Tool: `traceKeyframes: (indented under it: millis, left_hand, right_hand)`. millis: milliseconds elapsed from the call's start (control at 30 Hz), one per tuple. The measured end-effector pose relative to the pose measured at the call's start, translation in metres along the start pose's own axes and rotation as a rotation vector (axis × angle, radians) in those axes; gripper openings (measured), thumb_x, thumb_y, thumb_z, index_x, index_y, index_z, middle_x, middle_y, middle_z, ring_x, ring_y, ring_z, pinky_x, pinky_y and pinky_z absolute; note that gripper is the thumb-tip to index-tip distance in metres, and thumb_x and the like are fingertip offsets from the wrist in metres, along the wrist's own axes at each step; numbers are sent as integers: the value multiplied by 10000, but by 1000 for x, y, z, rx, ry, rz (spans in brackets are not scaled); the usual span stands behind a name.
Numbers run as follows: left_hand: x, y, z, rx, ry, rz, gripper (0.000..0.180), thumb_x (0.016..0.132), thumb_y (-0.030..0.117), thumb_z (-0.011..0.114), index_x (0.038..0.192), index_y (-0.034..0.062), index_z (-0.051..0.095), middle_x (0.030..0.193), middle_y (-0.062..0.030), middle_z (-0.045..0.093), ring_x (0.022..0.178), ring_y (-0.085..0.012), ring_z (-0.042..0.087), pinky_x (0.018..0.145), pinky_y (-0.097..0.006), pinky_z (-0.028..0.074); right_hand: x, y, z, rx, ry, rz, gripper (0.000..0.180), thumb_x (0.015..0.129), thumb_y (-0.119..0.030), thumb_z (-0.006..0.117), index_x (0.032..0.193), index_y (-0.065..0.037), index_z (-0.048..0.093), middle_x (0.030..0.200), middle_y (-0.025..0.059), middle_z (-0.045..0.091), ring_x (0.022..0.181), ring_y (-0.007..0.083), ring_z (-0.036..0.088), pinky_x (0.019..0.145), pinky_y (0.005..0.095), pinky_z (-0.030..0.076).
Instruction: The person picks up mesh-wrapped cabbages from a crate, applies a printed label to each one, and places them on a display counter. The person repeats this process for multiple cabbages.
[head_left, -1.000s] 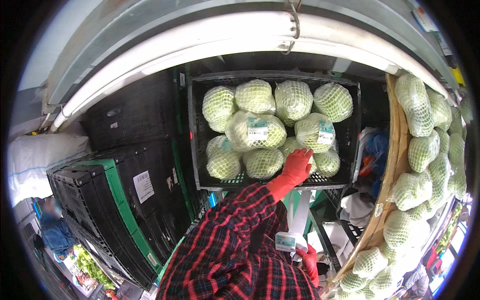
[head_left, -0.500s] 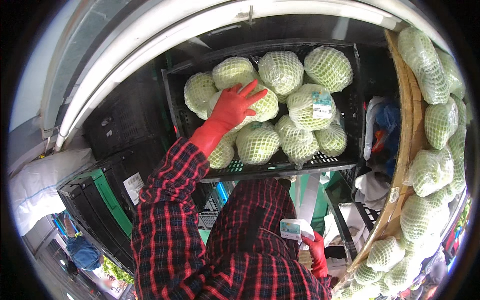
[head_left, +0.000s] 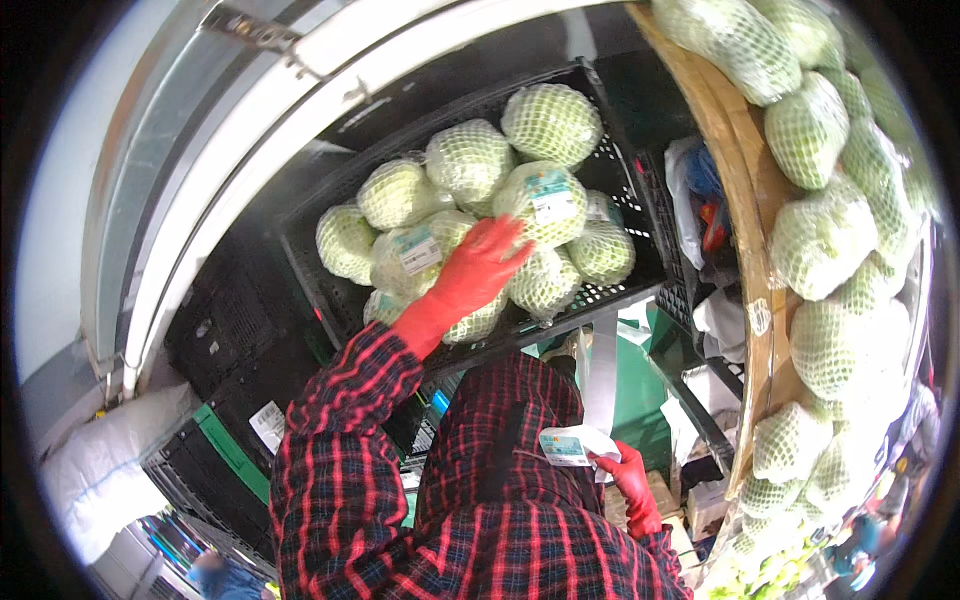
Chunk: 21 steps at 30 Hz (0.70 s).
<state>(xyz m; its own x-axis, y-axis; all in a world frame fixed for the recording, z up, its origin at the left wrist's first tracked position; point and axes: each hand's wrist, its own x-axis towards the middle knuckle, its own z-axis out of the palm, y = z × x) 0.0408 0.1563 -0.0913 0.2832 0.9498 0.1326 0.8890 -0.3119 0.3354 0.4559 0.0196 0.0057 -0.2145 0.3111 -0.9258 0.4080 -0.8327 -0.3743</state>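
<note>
A black crate [head_left: 668,262] holds several pale green, rounded fruits or vegetables in white netting and clear wrap; their exact kind is not plain. My left hand [head_left: 475,262], in a red glove, reaches over them with its fingers stretched out, next to a labelled netted piece [head_left: 562,222]. It grips nothing that I can see. Just left of that hand, another netted piece [head_left: 388,262] bears a white and teal label [head_left: 416,249]. Low on the right, my gloved right hand [head_left: 628,474] pinches a strip of labels [head_left: 578,447], whose front label faces up.
Along the right runs a cardboard edge [head_left: 722,130] with several more netted pieces [head_left: 822,240] beyond it. Black crates [head_left: 235,340] stand at the left, near a white sack [head_left: 110,470]. White pipes [head_left: 290,100] curve across the top left.
My left hand has moved right from the left-middle piece, uncovering a label on it. My right hand still holds the label strip. The view has turned and shifted.
</note>
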Motion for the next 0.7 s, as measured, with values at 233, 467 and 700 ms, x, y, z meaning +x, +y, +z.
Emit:
traceKeyframes:
  millis: [233, 467, 700]
  left_hand:
    - [86, -32, -24, 296, -115, 314, 485, 799, 190, 464, 1274, 285, 471, 1377, 5, 417, 1265, -207, 392, 1036, -522, 278]
    - [38, 2, 41, 409, -135, 238, 589, 810, 145, 467, 1384, 188, 343, 1458, -60, 291, 1343, -308, 257, 1075, -559, 202]
    - [51, 29, -16, 106, -290, 153, 626, 764, 54, 502, 1370, 152, 378, 1458, -125, 276, 1353, -363, 209, 1068, -573, 188]
  right_hand:
    - [-9, 15, 11, 138, 46, -11, 276, 771, -30, 659, 1044, -3, 633, 916, 35, 663, 822, 111, 600, 733, 266, 476]
    - [-18, 22, 23, 125, 69, -48, 294, 765, -66, 689, 1048, -11, 636, 922, 33, 661, 821, 106, 591, 742, 260, 466]
    - [-75, -31, 13, 341, 267, -382, 320, 808, -104, 648, 1107, -1, 601, 960, 44, 647, 857, 117, 594, 747, 261, 477]
